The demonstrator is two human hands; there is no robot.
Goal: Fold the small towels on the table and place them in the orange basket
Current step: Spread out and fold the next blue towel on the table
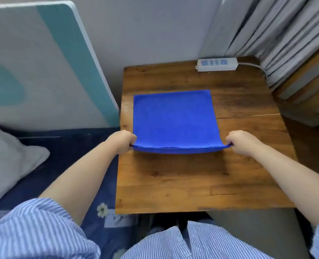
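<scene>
Blue towel (174,118) is lying spread on the wooden table (173,184), near edge lifted just off the wood and sagging a little between both hands. Going left to right: a padded headboard with teal stripe (42,68) is leaning against the wall, a grey pillow (9,156) is sitting on dark floral bedding (98,202) at the far left. Left hand (122,141) is pinching the towel's near-left corner, fingers curled around the edge. Towel's far edge is resting flat on the table, roughly square with it. Right hand (242,142) is pinching the near-right corner the same way, knuckles up. Hands are well apart, one at each corner. A white power strip (217,64) is lying at the table's far-right edge, its cord running toward grey pleated curtains (286,34). Blue-striped sleeves (33,230) are showing at the bottom.
</scene>
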